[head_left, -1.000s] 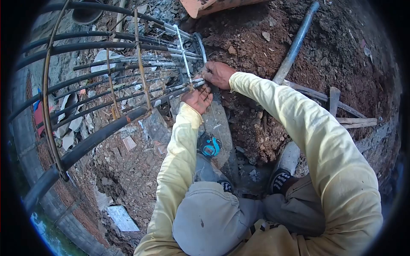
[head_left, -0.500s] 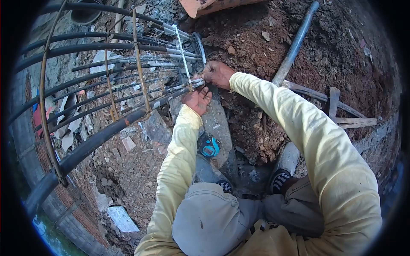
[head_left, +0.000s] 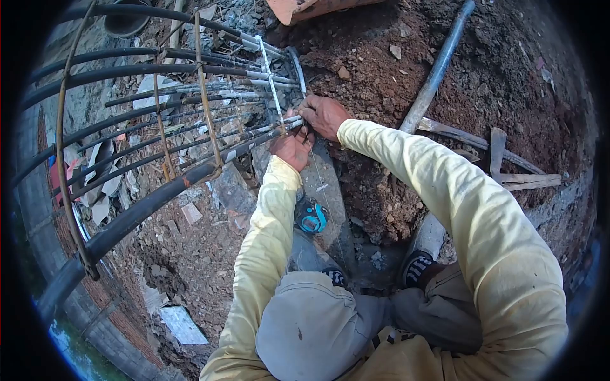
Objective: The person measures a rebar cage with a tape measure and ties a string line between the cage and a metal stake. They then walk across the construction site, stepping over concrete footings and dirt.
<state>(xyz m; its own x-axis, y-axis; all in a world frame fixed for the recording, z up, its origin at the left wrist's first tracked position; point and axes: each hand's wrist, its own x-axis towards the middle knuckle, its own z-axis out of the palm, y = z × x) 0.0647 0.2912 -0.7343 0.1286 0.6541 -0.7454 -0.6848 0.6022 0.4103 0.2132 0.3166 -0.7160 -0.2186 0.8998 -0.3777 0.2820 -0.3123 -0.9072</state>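
Right hand (head_left: 324, 115) is curled tight at the end of the rebar cage (head_left: 159, 192), fingertips pinched on a thin tie wire (head_left: 318, 174) right where the pale stirrup (head_left: 272, 82) crosses the long bars. Left hand (head_left: 293, 147) sits just below it, touching or nearly so, closed around the lower bar ends. My read is that it's bracing the cage while the other one works the wire. Both hands crowd the same joint, which makes sense: steady the crossing and keep the wire taut at one spot. I can't see the exact finger placement, too small.

The wire runs down from the hands as a fine light line over a grey stone slab (head_left: 327, 190). The cage lies on its side, with dark long bars fanning toward the camera. Its thinner rusty hoops are spaced along them, and the far ends are dusted whitish.

Further out, a blue and black tape measure (head_left: 312, 217) sits on the slab by the left sleeve, within easy reach. A shoe (head_left: 416, 267) is planted in the rubble. On the red soil (head_left: 381, 76) to the right lie a long grey pipe (head_left: 438, 70) and some wooden scraps (head_left: 502, 159).
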